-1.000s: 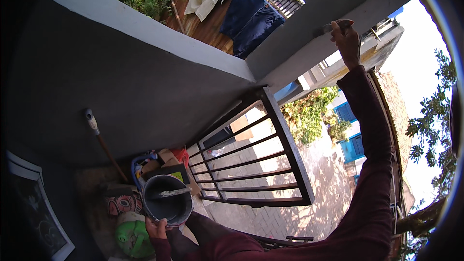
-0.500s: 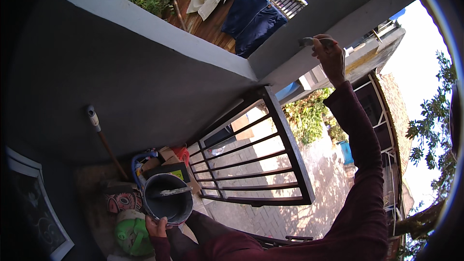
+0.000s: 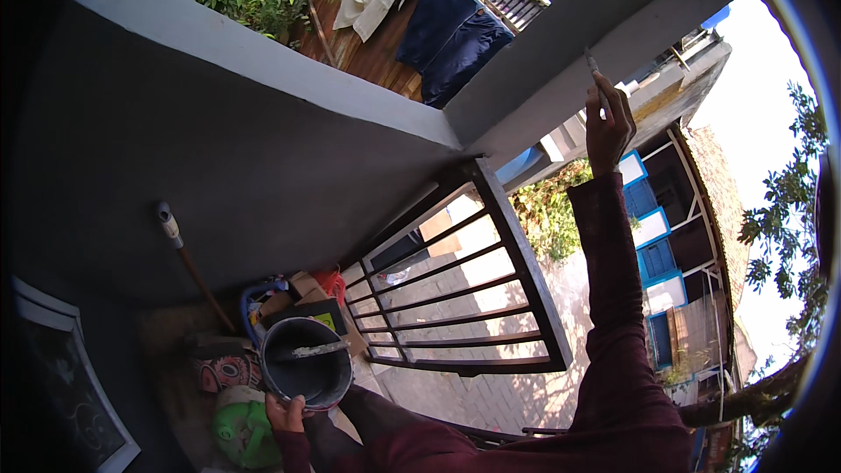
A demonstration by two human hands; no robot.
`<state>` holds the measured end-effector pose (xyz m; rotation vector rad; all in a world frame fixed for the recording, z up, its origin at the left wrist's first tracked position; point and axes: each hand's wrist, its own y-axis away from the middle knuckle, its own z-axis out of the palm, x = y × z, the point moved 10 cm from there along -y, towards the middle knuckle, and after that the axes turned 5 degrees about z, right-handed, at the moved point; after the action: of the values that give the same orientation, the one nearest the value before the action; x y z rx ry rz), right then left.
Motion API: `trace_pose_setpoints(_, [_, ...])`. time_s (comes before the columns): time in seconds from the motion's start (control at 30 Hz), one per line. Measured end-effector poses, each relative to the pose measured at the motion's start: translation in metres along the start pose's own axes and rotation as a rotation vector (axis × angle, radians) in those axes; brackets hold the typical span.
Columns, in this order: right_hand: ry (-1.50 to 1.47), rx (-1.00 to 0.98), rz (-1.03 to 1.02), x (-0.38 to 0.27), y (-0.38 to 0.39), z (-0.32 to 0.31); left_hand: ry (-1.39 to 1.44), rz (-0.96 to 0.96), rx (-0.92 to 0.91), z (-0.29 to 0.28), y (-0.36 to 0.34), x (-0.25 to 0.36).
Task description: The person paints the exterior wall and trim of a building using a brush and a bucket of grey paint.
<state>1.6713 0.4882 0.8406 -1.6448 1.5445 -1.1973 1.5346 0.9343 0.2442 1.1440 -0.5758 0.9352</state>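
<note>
My right hand (image 3: 607,133) is raised at the upper right, its fingers closed around a thin paintbrush (image 3: 594,64). The brush's tapered tip points up at the grey pillar (image 3: 534,92); whether it touches the surface I cannot tell. Low on the left, my left hand (image 3: 286,412) grips the rim of a dark round bucket (image 3: 306,385). Inside the bucket, a paint-smeared stick (image 3: 321,349) slants above a dark grey bottom.
A dark metal gate (image 3: 464,298) stands open beyond the bucket. The low grey wall (image 3: 210,149) has a pale ledge. A wooden-handled pole (image 3: 200,280) leans on it. A green container (image 3: 241,429) and a patterned bag (image 3: 226,372) sit beside the bucket. Clothes (image 3: 460,35) hang behind.
My right hand has turned, so the brush has swung from pointing left to pointing up, and the arm has shifted slightly left. My left hand keeps hold of the bucket.
</note>
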Motion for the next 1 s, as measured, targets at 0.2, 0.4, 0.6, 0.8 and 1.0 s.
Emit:
trace_pose_setpoints(0.2, [0.046, 0.106, -0.008, -0.005, 0.000, -0.004, -0.030, 0.007, 0.037, -0.010, 0.001, -0.002])
trace_pose_setpoints(0.4, [0.025, 0.106, 0.119, 0.004, 0.030, 0.036, -0.035, -0.008, -0.015, 0.003, 0.002, 0.004])
trace_pose_setpoints(0.6, [-0.104, 0.099, 0.196, -0.001, 0.034, 0.021, -0.050, -0.004, -0.008, -0.005, -0.001, 0.009])
trace_pose_setpoints(0.8, [-0.116, 0.102, 0.231, 0.001, 0.038, 0.036, -0.112, 0.060, -0.033, 0.015, 0.007, 0.029])
trace_pose_setpoints(1.0, [-0.887, 0.398, 0.784, 0.049, 0.078, 0.019, -0.095, 0.042, 0.002, 0.022, 0.026, 0.045])
